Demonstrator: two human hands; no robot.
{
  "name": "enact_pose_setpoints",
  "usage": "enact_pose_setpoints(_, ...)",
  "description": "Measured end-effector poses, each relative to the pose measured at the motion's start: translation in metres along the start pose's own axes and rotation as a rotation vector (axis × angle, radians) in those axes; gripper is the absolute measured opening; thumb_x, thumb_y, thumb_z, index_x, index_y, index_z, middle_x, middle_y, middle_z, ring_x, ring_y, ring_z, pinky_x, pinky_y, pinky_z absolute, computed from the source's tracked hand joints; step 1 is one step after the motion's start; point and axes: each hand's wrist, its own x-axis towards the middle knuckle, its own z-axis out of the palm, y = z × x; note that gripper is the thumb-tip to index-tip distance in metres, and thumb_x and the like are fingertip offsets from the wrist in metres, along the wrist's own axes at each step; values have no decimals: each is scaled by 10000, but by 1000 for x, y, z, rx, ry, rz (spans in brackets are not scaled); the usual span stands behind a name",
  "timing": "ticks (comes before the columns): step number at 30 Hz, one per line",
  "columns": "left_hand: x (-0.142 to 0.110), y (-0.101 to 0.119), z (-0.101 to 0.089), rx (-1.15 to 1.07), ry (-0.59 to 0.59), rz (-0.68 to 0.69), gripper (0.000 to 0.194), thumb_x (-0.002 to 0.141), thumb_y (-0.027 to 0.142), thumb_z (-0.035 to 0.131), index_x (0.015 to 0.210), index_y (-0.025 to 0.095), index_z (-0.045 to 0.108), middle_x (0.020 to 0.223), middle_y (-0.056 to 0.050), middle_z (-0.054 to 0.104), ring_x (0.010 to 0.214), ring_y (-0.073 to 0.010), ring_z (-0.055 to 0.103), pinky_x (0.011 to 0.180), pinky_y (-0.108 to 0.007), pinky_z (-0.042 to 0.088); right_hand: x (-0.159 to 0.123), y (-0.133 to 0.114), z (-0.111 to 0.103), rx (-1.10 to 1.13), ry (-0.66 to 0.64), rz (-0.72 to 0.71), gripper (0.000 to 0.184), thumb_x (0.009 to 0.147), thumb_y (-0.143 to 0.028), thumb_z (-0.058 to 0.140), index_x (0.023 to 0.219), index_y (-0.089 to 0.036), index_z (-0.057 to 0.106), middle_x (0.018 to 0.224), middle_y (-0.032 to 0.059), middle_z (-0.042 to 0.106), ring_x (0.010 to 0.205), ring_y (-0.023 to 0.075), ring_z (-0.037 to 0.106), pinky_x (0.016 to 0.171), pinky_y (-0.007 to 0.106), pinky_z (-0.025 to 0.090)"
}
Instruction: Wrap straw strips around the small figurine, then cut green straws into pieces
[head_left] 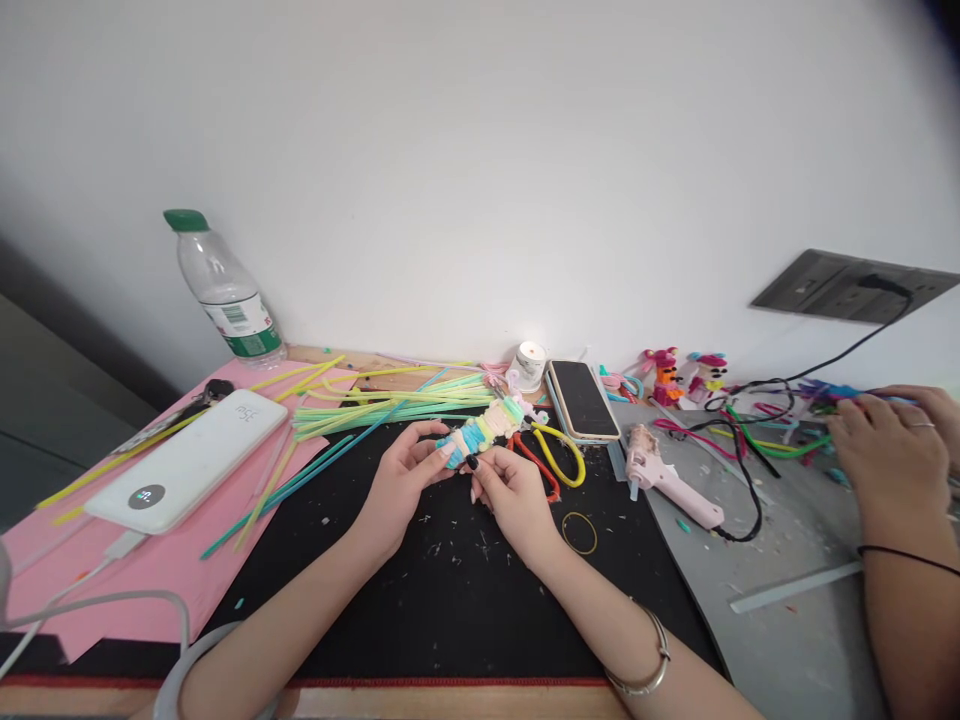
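Note:
Over the black mat [465, 590], a pipe-cleaner figure [480, 428] in blue, yellow, green and peach is held between both hands. My left hand [409, 478] pinches its blue end from the left, thumb on top. From the right, my right hand [510, 490] has its fingers closed at the figure's lower edge; a dark-nailed finger touches it. What exactly those fingertips grip is partly hidden. Just right of the figure lie a yellow pipe-cleaner loop [561, 458] and a red-orange one [541, 465]. A bundle of pale green and yellow pipe cleaners [390, 408] lies behind my left hand.
A pink glue gun [675, 482] with a black cord lies right, beside a phone [583, 400]. Small figures [664, 378] stand by the wall. A co-worker's hands [889, 450] handle pipe cleaners at far right. Left are a power bank [191, 460] and a bottle [225, 290].

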Motion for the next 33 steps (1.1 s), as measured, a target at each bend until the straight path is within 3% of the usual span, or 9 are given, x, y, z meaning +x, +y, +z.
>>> enact_pose_setpoints(8, 1, 1, 2, -146, -60, -15, 268, 741, 281, 679, 974, 216, 564, 872, -10, 659, 818, -131, 599, 769, -263, 452, 2, 4, -3, 96, 59, 44, 267, 806, -346, 559, 615, -165, 514, 494, -30, 498, 426, 67, 371, 405, 196, 286)
enact_pose_setpoints(11, 1, 1, 1, -221, -100, -56, 250, 749, 266, 674, 965, 223, 557, 878, -7, 650, 814, -120, 593, 765, -254, 454, 5, 5, -3, 146, 89, 56, 257, 759, -367, 621, 637, -167, 517, 493, -34, 508, 434, 76, 412, 422, 203, 335)
enact_pose_setpoints(15, 1, 1, -1, -297, -179, -145, 260, 769, 259, 658, 1004, 236, 548, 864, -8, 640, 792, -113, 597, 774, -261, 457, 9, 7, -2, 275, 117, -8, 273, 675, -330, 712, 846, -174, 567, 762, 23, 654, 651, 142, 594, 607, 261, 484)
enact_pose_setpoints(18, 0, 2, -1, -334, -214, -198, 253, 773, 254, 655, 1005, 242, 555, 878, -12, 633, 794, -117, 603, 761, -261, 459, 11, 8, -3, 297, 122, -87, 343, 662, -294, 726, 938, -190, 551, 956, 56, 666, 872, 193, 625, 782, 320, 500)
enact_pose_setpoints(23, 1, 3, -1, -336, -228, -235, 239, 765, 272, 664, 985, 248, 571, 909, -13, 629, 763, -112, 599, 742, -261, 462, 9, 6, -6, 207, 87, -117, 311, 708, -288, 687, 972, -195, 551, 960, 60, 664, 901, 206, 622, 810, 348, 503)
enact_pose_setpoints(29, 2, 2, -2, -371, -247, -270, 220, 772, 263, 660, 979, 243, 589, 930, -21, 631, 763, -109, 601, 743, -258, 465, 7, -2, -7, 250, 45, -161, 413, 730, -295, 679, 1107, -225, 525, 1157, 72, 607, 1059, 218, 580, 920, 364, 466)
enact_pose_setpoints(33, 2, 2, -2, -414, -276, -295, 202, 798, 234, 634, 993, 242, 584, 919, -20, 626, 770, -102, 601, 741, -244, 464, 7, -4, -5, 316, 50, -151, 408, 705, -283, 705, 1073, -219, 538, 1115, 67, 625, 1037, 211, 591, 924, 362, 465)
